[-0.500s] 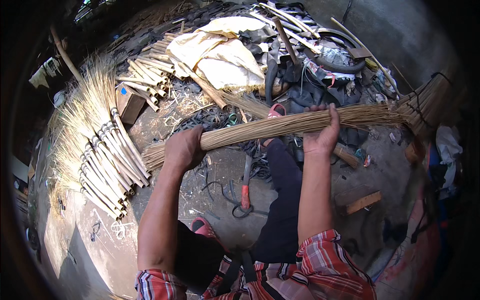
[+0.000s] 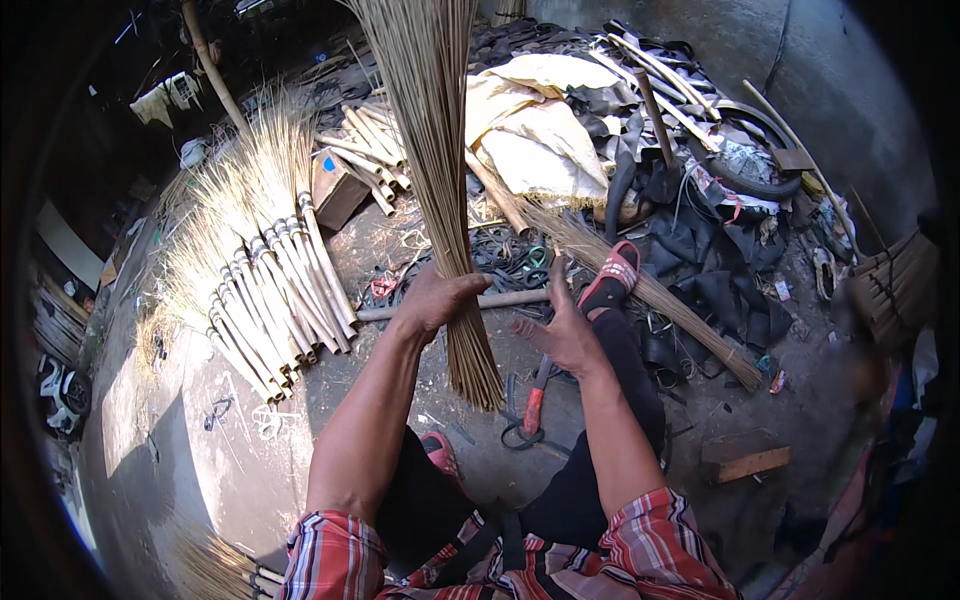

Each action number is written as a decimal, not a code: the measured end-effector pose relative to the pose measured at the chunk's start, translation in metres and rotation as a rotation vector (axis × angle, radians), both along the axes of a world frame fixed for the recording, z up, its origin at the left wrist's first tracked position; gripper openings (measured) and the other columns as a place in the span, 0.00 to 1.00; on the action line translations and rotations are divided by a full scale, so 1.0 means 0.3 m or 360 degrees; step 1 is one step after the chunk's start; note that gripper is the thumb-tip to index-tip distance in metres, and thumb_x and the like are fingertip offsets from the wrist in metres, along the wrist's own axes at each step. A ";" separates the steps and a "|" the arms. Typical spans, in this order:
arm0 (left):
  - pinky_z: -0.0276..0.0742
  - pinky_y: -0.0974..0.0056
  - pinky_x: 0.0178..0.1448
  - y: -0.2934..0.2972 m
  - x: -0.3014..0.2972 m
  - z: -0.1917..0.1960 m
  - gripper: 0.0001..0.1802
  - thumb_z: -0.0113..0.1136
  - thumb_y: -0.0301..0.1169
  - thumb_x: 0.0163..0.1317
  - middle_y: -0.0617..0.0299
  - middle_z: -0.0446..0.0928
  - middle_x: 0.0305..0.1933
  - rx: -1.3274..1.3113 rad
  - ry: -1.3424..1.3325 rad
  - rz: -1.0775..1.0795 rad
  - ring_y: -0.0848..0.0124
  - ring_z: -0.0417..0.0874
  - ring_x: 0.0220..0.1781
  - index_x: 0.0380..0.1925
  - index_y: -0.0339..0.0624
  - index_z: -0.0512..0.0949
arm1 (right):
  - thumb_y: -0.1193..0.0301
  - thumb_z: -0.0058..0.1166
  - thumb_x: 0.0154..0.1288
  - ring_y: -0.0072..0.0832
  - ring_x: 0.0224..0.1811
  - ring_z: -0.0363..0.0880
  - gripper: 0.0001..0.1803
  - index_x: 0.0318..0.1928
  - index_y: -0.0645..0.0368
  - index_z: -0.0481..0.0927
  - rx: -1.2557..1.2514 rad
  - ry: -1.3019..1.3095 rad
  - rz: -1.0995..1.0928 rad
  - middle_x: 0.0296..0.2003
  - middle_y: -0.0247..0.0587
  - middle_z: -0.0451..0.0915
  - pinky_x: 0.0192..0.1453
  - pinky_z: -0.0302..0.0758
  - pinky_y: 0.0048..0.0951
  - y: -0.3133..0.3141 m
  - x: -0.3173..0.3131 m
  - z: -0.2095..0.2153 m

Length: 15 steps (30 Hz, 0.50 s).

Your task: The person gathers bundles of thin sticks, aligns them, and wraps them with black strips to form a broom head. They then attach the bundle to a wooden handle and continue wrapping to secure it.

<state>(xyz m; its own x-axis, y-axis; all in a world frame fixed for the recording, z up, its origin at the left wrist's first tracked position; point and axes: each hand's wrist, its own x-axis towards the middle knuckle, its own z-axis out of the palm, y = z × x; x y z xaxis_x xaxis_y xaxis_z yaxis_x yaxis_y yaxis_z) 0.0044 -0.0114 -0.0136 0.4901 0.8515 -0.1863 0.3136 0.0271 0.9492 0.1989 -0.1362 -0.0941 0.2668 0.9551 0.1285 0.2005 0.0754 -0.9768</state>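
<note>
A long bundle of thin dry broom bristles point(image 2: 432, 130) stands nearly upright in front of me, its thick cut ends pointing down and its tips running past the top edge. My left hand point(image 2: 440, 300) grips it near the lower end. Just to the right, my right hand point(image 2: 565, 335) is off the bundle, fingers spread and holding nothing. Behind my hands a bamboo stick point(image 2: 520, 298) lies across the floor. Below the right hand lies a tool with a red handle point(image 2: 534, 410). A second bristle bundle point(image 2: 680, 310) rests on the ground beside my sandalled foot point(image 2: 615, 275).
Finished brooms with bamboo handles point(image 2: 270, 290) lie in a row at left. Beyond them are a wooden block point(image 2: 338, 190) and stacked bamboo pieces point(image 2: 365, 145). A pale sack point(image 2: 545, 130) and black rubber scraps point(image 2: 740, 240) fill the back. Another wooden block point(image 2: 745, 458) lies at right.
The bundle has swung from lying level across both hands to nearly upright. My right hand has let go of it and dropped lower. The view has shifted left.
</note>
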 end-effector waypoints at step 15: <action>0.63 0.47 0.83 -0.133 0.021 0.154 0.47 0.75 0.55 0.62 0.42 0.71 0.76 0.0988 0.0406 -0.0799 0.48 0.69 0.80 0.74 0.39 0.71 | 0.72 0.65 0.64 0.23 0.27 0.82 0.13 0.46 0.61 0.79 0.0148 0.0675 -0.0521 0.30 0.35 0.81 0.31 0.81 0.29 -0.357 0.203 0.113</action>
